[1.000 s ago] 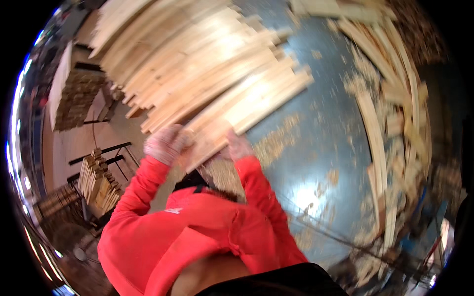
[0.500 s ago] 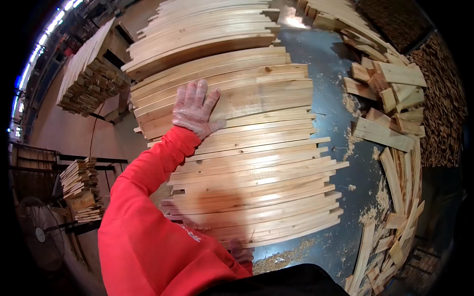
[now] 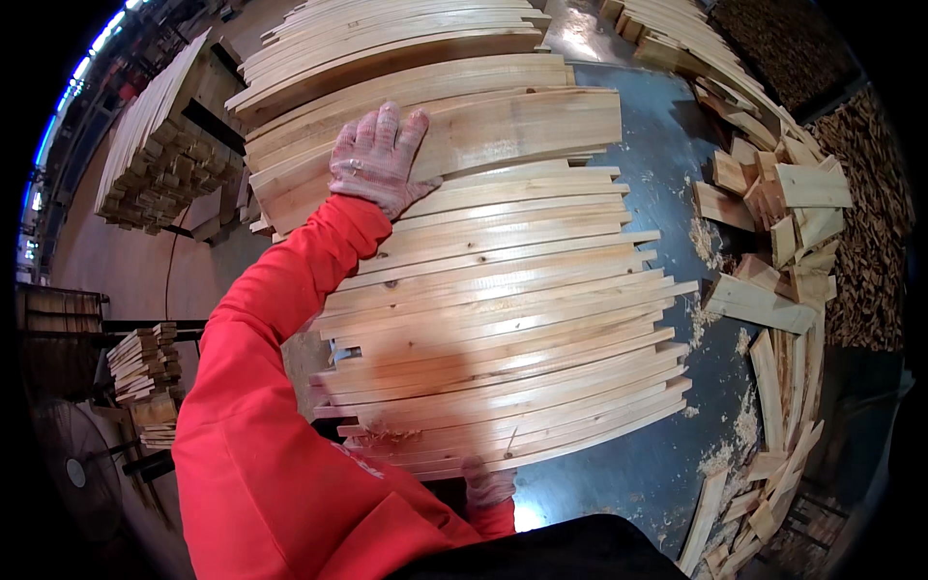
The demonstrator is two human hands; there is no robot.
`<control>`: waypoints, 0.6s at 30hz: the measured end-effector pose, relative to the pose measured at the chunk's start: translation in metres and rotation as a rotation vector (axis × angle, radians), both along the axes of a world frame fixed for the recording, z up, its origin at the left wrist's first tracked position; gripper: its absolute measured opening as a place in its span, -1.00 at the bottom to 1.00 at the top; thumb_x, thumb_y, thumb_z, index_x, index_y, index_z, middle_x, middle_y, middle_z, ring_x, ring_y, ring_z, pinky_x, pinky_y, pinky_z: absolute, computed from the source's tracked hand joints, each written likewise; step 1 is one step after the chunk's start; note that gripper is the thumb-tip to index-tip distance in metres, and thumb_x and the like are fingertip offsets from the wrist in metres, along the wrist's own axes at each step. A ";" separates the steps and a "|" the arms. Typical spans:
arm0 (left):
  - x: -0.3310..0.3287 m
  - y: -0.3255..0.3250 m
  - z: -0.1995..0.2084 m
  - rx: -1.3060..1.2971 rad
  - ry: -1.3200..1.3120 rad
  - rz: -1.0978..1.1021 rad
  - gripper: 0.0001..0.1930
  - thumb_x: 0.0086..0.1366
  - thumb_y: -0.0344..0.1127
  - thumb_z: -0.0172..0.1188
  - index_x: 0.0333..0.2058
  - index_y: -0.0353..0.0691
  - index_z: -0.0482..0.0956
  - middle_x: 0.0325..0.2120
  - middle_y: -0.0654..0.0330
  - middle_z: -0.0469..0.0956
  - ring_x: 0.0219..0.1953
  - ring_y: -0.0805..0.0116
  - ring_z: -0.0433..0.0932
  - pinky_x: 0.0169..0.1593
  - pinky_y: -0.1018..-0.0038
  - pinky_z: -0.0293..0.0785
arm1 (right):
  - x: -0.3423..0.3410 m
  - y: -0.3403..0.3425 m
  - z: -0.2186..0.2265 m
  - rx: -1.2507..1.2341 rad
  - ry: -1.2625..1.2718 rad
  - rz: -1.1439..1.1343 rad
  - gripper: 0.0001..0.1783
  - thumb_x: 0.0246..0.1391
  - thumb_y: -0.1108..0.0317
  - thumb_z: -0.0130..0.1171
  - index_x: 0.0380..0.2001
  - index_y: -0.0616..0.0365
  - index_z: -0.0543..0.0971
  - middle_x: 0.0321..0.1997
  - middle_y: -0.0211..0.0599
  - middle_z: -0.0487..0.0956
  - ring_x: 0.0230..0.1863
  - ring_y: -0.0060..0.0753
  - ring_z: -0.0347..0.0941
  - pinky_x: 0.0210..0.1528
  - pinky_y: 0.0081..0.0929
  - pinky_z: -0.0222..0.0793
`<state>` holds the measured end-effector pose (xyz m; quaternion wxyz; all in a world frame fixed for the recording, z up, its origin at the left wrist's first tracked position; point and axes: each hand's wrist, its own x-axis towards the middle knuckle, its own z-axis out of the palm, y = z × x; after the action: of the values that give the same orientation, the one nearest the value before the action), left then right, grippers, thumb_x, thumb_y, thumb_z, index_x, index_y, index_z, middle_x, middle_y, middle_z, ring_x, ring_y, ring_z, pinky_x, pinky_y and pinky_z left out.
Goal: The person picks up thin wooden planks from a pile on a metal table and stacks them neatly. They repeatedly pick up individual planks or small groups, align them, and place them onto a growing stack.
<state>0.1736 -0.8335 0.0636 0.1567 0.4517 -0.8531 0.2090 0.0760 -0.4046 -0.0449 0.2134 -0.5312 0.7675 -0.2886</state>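
Observation:
My left hand [image 3: 380, 159], in a pale glove with reddish markings, lies flat with fingers stretched on a wide wooden board [image 3: 522, 130]. That board is at the far side of a row of narrow wooden strips [image 3: 503, 309], packed side by side with uneven ends. At the near edge of the row is my right hand [image 3: 486, 483], also gloved. It touches the nearest strip; most of its fingers are hidden. A blurred reddish patch shows over the middle strips.
Under the boards is a dark metal table [image 3: 648, 387] scattered with sawdust. More boards [image 3: 387, 72] lie beyond the row. Wood offcuts [image 3: 783, 213] heap along the right side. On the left stand a lumber stack [image 3: 174, 145], a smaller stack [image 3: 147, 377] and a fan [image 3: 75, 472].
The row of strips and the wide board have shifted away from me across the table, my left hand moving with them. More of my right hand shows at the near edge.

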 end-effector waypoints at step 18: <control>-0.018 -0.255 0.009 -0.032 0.056 -0.020 -0.15 -0.11 0.17 0.35 0.14 -0.12 0.34 0.01 0.05 0.40 0.10 0.06 0.35 0.11 0.15 0.26 | -0.038 -0.276 0.023 -0.030 -0.912 -0.329 -0.50 -0.05 0.17 0.36 -0.06 0.19 0.51 -0.17 -0.29 0.57 -0.18 -0.32 0.48 -0.07 -0.34 0.43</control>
<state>0.1558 -1.0885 0.0727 0.1897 0.4461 -0.8494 0.2086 0.0375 -0.6802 -0.0221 0.4719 -0.2252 0.6652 -0.5330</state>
